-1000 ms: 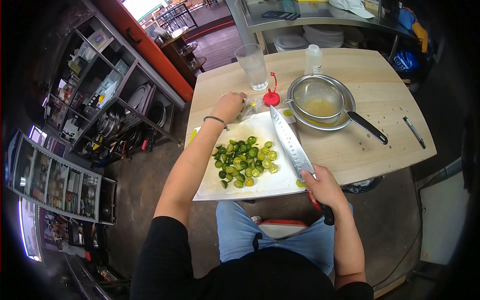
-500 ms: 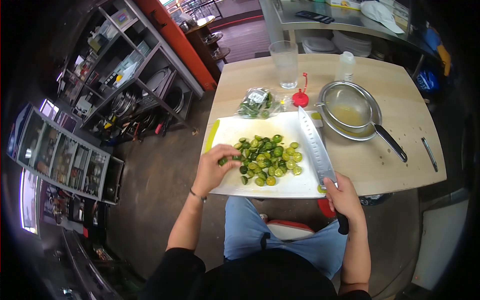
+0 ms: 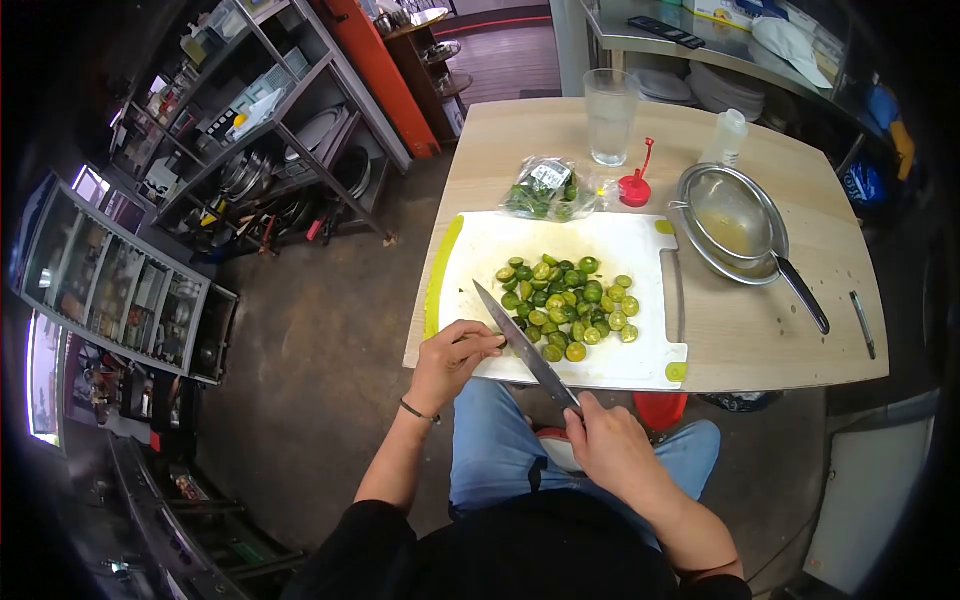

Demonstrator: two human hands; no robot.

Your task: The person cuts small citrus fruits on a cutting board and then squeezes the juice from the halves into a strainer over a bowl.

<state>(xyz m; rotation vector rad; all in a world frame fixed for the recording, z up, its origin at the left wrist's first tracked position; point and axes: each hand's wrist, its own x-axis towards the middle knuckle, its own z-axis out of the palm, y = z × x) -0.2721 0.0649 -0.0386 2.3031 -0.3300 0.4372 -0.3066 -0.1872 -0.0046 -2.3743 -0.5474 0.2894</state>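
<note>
My right hand (image 3: 612,440) is wrapped around the handle of a large kitchen knife (image 3: 535,358), its blade slanting to the upper left over the front of the white cutting board (image 3: 650,265). At the board's front left, my left hand (image 3: 448,362) pinches a small green lime (image 3: 502,342), mostly hidden by the fingertips. The blade lies right beside those fingertips. Beyond the knife, a pile of small green limes (image 3: 562,305) covers the middle of the board, several of them halved with yellowish cut faces showing.
Behind the board lie a plastic bag of limes (image 3: 545,190) and a red cap with a spout (image 3: 634,188). A glass of water (image 3: 610,120) and a small bottle (image 3: 727,138) stand farther back. On the right are a strainer (image 3: 735,215) over a metal bowl and a pen (image 3: 863,325).
The knife has swung from the board's right side to the left, its blade now beside my left fingertips. My left hand has drawn back from the pile towards the front edge with a lime.
</note>
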